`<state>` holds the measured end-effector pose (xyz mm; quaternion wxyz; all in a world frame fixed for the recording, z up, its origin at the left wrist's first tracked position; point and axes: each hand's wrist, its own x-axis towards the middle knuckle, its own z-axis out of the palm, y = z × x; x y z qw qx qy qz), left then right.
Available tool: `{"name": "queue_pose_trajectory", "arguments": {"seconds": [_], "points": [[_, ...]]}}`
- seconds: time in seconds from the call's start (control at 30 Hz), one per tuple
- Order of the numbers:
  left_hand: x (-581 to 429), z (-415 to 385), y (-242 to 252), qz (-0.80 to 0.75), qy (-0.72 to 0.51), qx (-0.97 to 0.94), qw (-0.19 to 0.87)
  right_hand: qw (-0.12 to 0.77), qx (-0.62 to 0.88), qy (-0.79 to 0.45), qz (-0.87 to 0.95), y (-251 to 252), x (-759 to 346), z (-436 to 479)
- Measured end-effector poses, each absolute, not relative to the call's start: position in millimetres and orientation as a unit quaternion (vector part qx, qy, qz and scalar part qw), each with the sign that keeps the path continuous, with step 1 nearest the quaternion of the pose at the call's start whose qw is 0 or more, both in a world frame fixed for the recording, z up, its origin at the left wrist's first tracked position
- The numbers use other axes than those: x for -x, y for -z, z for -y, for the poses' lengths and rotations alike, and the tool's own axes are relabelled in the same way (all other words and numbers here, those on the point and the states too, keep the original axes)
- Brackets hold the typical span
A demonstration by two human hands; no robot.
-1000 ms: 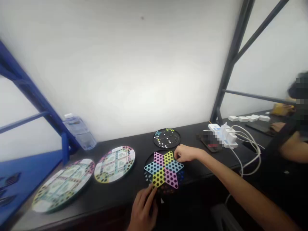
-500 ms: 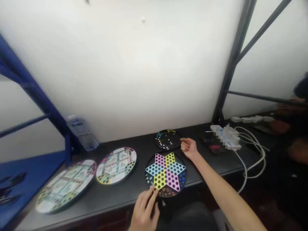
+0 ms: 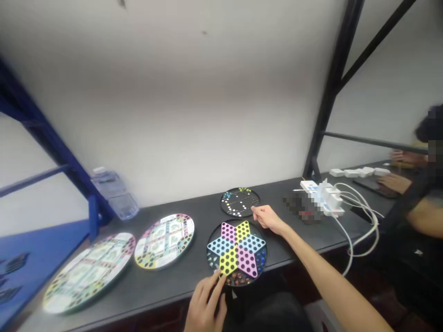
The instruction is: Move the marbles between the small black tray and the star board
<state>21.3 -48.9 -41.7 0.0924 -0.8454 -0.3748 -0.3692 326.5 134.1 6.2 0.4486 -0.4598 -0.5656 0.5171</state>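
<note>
A round Chinese checkers board [image 3: 236,246] lies before me, its star in pink, yellow and blue. Clear, blue and reddish marbles sit in the rim around the star's near half. My left hand [image 3: 206,302] rests at the board's near left edge, fingers stretched out and tips at the yellow point. Behind the board is a round black tray [image 3: 242,206] holding small white, yellow and teal pieces. My right hand [image 3: 266,217] is closed in a pinch at the tray's right front rim; whatever the fingertips hold is hidden.
Two round printed game boards, a middle one [image 3: 164,240] and a left one [image 3: 90,272], lie on the black table. Behind them leans a clear plastic bottle [image 3: 116,193]. To the right are a white power strip [image 3: 320,196] and looped cables [image 3: 375,216]. Another person's hand [image 3: 394,182] is farther right.
My right hand has moved slightly left and down, turning its fingertips toward the tray's rim. The small greenish thing seen at its fingertips is now out of sight. My left hand stays put.
</note>
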Motion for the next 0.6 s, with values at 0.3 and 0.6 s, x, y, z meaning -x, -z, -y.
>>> {"name": "queue_pose_trajectory", "arguments": {"seconds": [0.3, 0.6], "points": [[-23.1, 45.6, 47.0, 0.375, 0.386, 0.836, 0.103, 0.077, 0.479, -0.142, 0.863, -68.2, -332.1, -75.1], [-17.9, 45.7, 49.8, 0.376, 0.377, 0.840, 0.103, -0.013, 0.478, -0.110, 0.871, -71.1, -313.2, -74.7]]}}
